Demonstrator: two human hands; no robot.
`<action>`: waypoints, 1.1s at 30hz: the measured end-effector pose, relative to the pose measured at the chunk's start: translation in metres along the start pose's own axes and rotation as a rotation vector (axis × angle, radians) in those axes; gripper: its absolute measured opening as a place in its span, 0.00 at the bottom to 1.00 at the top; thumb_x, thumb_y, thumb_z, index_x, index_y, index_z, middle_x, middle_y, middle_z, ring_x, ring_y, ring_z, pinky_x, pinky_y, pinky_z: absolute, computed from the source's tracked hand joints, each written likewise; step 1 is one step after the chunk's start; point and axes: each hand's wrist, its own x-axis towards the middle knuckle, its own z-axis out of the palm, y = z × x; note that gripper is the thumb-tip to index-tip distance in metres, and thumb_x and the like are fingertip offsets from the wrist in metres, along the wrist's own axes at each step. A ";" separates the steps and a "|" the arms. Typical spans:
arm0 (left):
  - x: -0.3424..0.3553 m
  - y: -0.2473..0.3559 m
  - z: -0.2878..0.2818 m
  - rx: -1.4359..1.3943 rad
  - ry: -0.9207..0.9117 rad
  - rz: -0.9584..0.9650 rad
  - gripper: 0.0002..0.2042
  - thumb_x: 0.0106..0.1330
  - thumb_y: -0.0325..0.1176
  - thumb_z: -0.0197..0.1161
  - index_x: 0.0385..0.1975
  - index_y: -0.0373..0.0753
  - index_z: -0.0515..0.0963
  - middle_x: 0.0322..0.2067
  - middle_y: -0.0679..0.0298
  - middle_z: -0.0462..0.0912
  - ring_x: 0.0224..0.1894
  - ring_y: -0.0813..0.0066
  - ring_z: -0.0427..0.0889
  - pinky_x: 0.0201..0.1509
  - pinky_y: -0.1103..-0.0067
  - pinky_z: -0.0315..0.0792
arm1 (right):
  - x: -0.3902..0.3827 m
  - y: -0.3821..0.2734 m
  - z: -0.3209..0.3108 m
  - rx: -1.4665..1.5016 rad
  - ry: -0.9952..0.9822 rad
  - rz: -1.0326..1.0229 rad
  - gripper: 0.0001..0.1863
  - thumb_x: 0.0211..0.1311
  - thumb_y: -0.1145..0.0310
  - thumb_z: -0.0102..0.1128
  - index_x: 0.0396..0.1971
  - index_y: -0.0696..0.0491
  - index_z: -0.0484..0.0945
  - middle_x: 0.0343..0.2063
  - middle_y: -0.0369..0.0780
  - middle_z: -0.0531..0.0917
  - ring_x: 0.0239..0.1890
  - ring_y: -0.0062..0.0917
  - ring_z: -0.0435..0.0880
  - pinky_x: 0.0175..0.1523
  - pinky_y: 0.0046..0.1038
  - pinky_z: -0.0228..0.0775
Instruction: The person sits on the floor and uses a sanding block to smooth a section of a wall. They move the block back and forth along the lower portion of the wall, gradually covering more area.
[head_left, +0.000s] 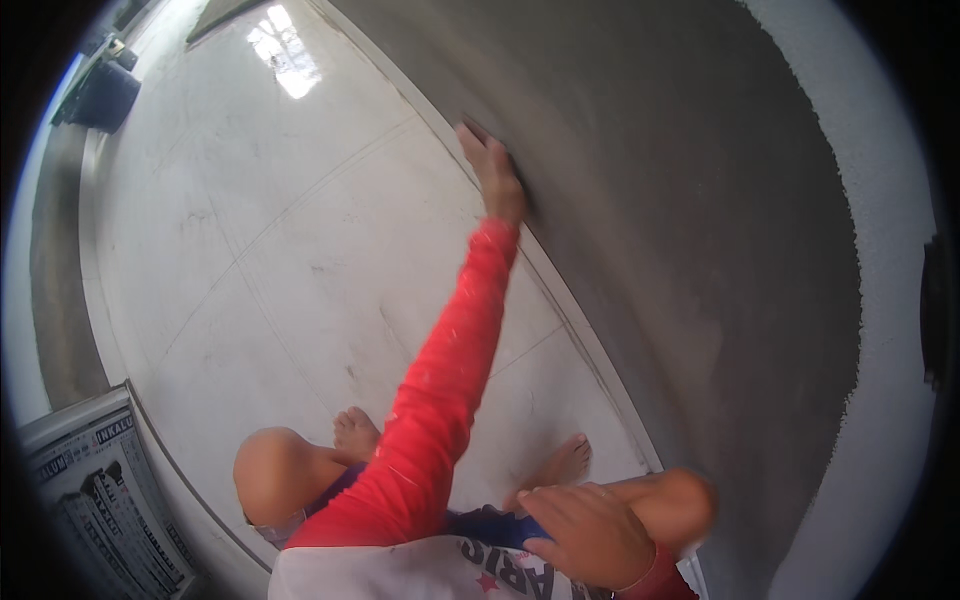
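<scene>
My left hand (492, 178) reaches far forward at the end of a red sleeve and presses against the lower part of the grey wall (690, 200), just above its base. Between the palm and the wall shows the edge of a thin dark flat pad (477, 129). The fingers lie along it, and most of the pad is hidden behind them. My right hand (592, 535) holds nothing. It rests on my bent right leg near the knee, its fingers stretched out.
A pale tiled floor (270, 220) with scuffs lies under my bare feet. Along the wall's foot runs a light baseboard (570, 310). A dark bucket (103, 97) stands far left. At near left is a framed panel (110, 500) with printed film. White wall (885, 300) borders the grey area.
</scene>
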 end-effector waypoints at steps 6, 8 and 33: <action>-0.101 0.028 0.051 -0.008 0.026 -0.067 0.34 0.82 0.43 0.39 0.76 0.25 0.38 0.79 0.46 0.35 0.81 0.52 0.32 0.82 0.67 0.30 | -0.001 -0.018 0.011 -0.004 -0.066 0.258 0.27 0.60 0.59 0.68 0.57 0.55 0.75 0.49 0.41 0.82 0.51 0.32 0.82 0.56 0.35 0.73; -0.225 0.037 0.065 0.002 -0.022 -0.127 0.40 0.79 0.48 0.43 0.76 0.24 0.34 0.78 0.39 0.31 0.80 0.42 0.28 0.80 0.58 0.25 | 0.018 -0.027 0.012 0.041 -0.074 0.162 0.27 0.60 0.59 0.68 0.57 0.55 0.75 0.50 0.42 0.82 0.52 0.33 0.82 0.57 0.35 0.72; -0.089 0.084 0.060 0.120 -0.021 -0.033 0.34 0.79 0.38 0.42 0.76 0.25 0.40 0.78 0.40 0.36 0.81 0.46 0.36 0.82 0.63 0.35 | -0.008 -0.021 0.019 -0.034 0.176 0.117 0.24 0.62 0.59 0.66 0.55 0.55 0.77 0.41 0.40 0.82 0.42 0.36 0.83 0.50 0.36 0.73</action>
